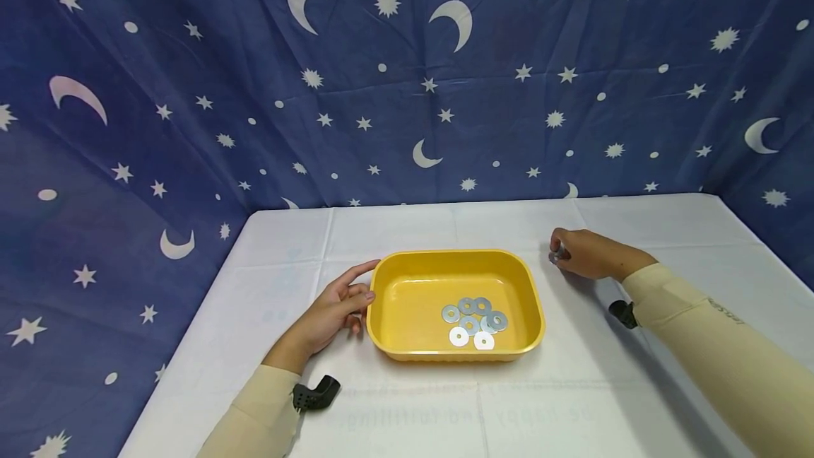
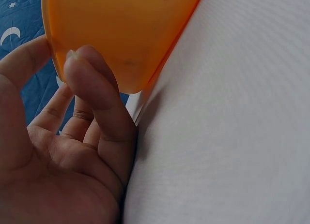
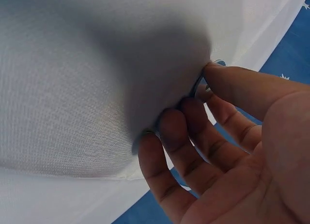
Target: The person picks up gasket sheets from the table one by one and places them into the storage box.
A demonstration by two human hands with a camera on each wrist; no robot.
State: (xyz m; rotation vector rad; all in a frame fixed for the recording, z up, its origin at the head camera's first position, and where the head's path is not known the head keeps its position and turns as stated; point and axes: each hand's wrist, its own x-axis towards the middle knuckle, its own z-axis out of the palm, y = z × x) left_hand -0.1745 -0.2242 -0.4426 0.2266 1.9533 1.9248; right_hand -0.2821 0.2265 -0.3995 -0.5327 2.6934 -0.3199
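Observation:
A yellow plastic tray (image 1: 454, 355) sits on the white cloth, with several flat metal washers (image 1: 469, 324) inside it, some overlapping, toward the right of its floor. My left hand (image 1: 331, 313) touches the tray's left side with the thumb and forefinger; its other fingers bend loosely below. In the left wrist view the thumb tip lies against the orange-looking tray wall (image 2: 131, 35). Right of the tray, my right hand (image 1: 588, 253) pinches metal washers (image 1: 558, 254) low over the cloth. In the right wrist view their thin edges (image 3: 197, 84) show between thumb and fingers; their number is unclear.
A white cloth (image 1: 407, 408) with faint mirrored lettering covers the table. Blue fabric (image 1: 356, 147) with moons and stars hangs behind and at both sides. Black wrist devices (image 1: 316, 394) are worn at both cuffs.

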